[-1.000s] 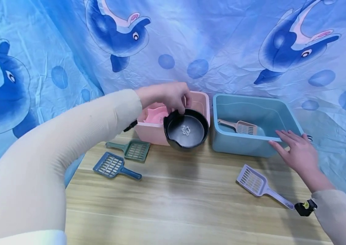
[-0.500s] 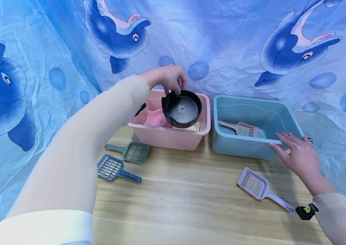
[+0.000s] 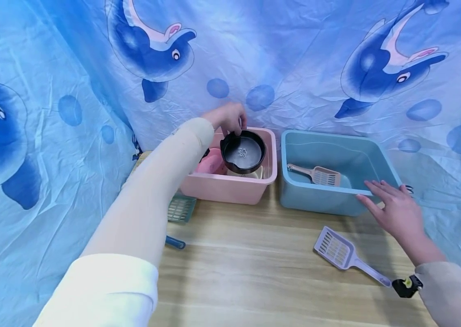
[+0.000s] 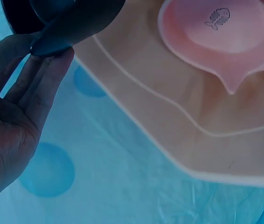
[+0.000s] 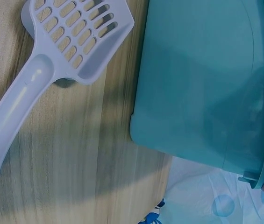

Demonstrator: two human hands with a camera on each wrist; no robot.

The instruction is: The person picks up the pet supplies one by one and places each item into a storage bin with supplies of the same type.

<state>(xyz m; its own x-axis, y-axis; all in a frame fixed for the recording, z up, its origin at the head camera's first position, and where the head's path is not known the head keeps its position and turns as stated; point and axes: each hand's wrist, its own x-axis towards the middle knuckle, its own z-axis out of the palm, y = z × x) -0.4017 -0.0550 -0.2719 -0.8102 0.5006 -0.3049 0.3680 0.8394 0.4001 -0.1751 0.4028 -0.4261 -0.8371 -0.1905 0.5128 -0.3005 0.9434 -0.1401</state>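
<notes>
My left hand [image 3: 230, 119] pinches the rim of a black pet bowl [image 3: 243, 153] with a white paw print. The bowl is tilted toward me over the pink bin [image 3: 222, 190]. Inside that bin lie a pink cat-eared bowl [image 4: 220, 32] with a fish-bone mark and a pale bowl [image 3: 257, 173], partly hidden under the black one. In the left wrist view, thumb and fingers clasp the edge of the black bowl [image 4: 82, 23]. My right hand [image 3: 398, 211] rests on the front rim of the blue bin [image 3: 320, 200], fingers extended. A light pink litter scoop [image 3: 324, 176] lies in it.
A lilac litter scoop [image 3: 338, 250] lies on the wooden table [image 3: 247, 272] before the blue bin. A green scoop [image 3: 181, 209] and the blue handle of another scoop [image 3: 175, 242] show beside my left sleeve, which hides the rest. A dolphin-print sheet [image 3: 296, 59] hangs behind the bins.
My left hand has carried the black bowl back from in front of the pink bin, first up, then down into its opening. The right hand has stayed on the blue bin's rim.
</notes>
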